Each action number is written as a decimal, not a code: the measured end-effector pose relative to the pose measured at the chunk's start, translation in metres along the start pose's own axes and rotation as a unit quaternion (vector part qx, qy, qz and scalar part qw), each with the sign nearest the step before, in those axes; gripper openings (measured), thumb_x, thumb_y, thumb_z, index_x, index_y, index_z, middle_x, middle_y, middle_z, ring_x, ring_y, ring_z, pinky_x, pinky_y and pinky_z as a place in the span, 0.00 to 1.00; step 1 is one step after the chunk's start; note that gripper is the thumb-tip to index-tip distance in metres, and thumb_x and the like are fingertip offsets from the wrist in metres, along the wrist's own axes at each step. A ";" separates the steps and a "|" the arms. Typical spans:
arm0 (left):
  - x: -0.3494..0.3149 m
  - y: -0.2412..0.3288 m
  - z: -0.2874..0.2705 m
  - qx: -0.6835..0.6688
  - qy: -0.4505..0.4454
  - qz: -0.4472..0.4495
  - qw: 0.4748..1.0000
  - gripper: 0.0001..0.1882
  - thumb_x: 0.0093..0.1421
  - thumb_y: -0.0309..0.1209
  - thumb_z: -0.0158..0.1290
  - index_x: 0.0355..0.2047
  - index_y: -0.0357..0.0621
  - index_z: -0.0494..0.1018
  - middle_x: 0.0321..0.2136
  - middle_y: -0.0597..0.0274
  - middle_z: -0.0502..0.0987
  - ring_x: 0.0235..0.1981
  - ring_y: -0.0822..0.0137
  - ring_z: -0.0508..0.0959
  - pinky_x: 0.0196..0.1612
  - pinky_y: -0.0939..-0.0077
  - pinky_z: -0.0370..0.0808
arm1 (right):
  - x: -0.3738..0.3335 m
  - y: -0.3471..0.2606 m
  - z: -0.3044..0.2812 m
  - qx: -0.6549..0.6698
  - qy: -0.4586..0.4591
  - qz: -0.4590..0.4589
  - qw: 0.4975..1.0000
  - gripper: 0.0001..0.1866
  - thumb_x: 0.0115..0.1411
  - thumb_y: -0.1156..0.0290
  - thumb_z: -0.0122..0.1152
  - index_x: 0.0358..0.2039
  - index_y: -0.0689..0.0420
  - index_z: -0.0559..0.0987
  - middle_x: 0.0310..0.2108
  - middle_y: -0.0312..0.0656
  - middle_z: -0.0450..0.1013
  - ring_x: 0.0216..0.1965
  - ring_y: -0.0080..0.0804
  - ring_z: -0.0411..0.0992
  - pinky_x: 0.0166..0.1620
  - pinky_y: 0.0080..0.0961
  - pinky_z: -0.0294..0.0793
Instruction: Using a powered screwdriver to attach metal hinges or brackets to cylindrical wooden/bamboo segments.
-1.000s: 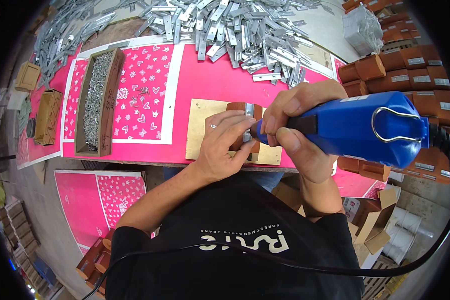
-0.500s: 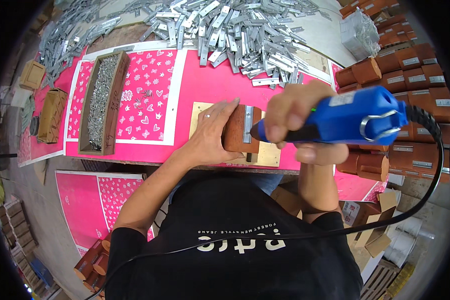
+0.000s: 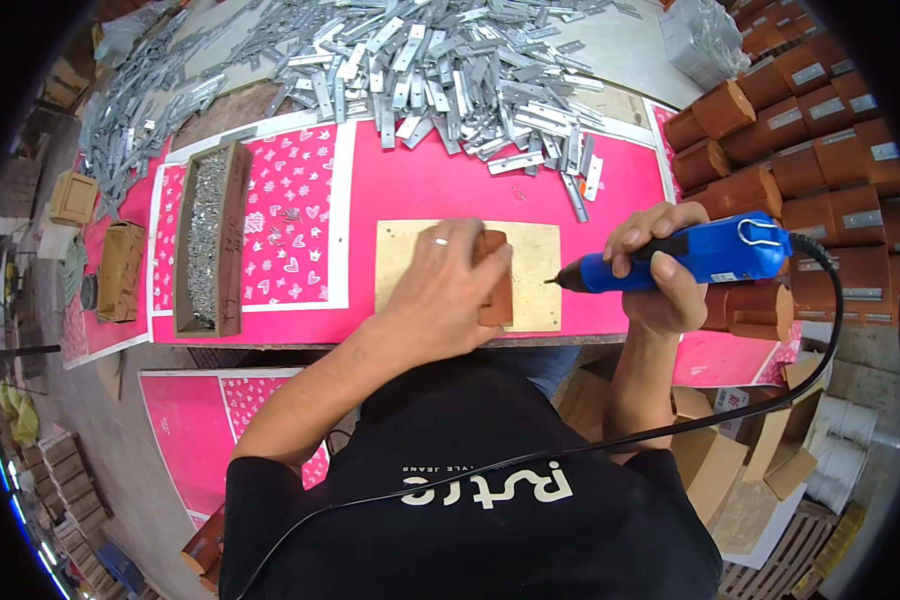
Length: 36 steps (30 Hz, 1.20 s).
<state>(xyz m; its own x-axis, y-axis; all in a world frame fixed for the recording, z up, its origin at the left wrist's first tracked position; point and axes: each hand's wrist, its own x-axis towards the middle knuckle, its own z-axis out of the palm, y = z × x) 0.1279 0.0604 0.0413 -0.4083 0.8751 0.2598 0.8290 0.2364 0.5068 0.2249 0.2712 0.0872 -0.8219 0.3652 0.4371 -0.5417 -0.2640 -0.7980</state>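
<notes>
A reddish-brown wooden block (image 3: 498, 300) stands on a pale yellow board (image 3: 540, 265) at the front of the pink table. My left hand (image 3: 438, 285) lies over the block with its fingers closed round it, hiding much of it. To the right, my right hand (image 3: 665, 265) grips a blue electric screwdriver (image 3: 730, 255) with a black nose. Its tip points left, just over the board's right side and apart from the block. A black cable runs from the tool's back end, down across my shirt.
Many flat metal strips (image 3: 450, 80) are heaped at the back. On the left stands a long wooden tray (image 3: 235, 240) full of small screws. Brown blocks with metal strips (image 3: 855, 220) are stacked at the right, above open cardboard boxes (image 3: 715, 465).
The screwdriver has moved right, off the block. The block has been turned, so its metal strip no longer shows, and my left hand has shifted over its top.
</notes>
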 end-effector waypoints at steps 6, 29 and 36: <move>0.009 -0.003 -0.005 -0.035 -0.032 0.032 0.998 0.40 0.40 0.49 0.69 0.49 0.39 0.70 0.52 0.41 0.63 0.52 0.42 0.65 0.55 0.50 0.63 | -0.015 0.019 -0.005 -0.046 0.049 0.028 0.997 0.16 0.49 0.76 0.60 0.38 0.61 0.67 0.30 0.49 0.71 0.25 0.32 0.70 0.33 0.28 0.73; 0.060 -0.180 -0.002 0.031 0.160 -0.341 0.926 0.17 0.52 0.39 0.61 0.34 0.38 0.74 0.27 0.50 0.76 0.33 0.52 0.77 0.38 0.61 0.74 | -0.020 0.032 -0.003 -0.077 0.150 0.005 0.986 0.14 0.50 0.81 0.61 0.37 0.63 0.70 0.29 0.49 0.75 0.24 0.27 0.73 0.30 0.21 0.74; 0.031 -0.116 -0.076 -0.375 0.193 -0.290 0.859 0.07 0.62 0.29 0.53 0.36 0.38 0.72 0.19 0.62 0.76 0.18 0.75 0.74 0.20 0.83 0.68 | -0.015 0.033 -0.011 -0.064 0.154 0.002 0.986 0.13 0.51 0.81 0.61 0.37 0.63 0.70 0.29 0.49 0.75 0.23 0.27 0.73 0.29 0.21 0.74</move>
<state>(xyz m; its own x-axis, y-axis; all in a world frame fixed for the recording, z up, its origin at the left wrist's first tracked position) -0.0102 0.0281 0.0527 -0.8856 0.4630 -0.0360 0.0223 0.1197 0.9926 0.2215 0.2671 0.0492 -0.7212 0.6233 0.3024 -0.4956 -0.1590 -0.8539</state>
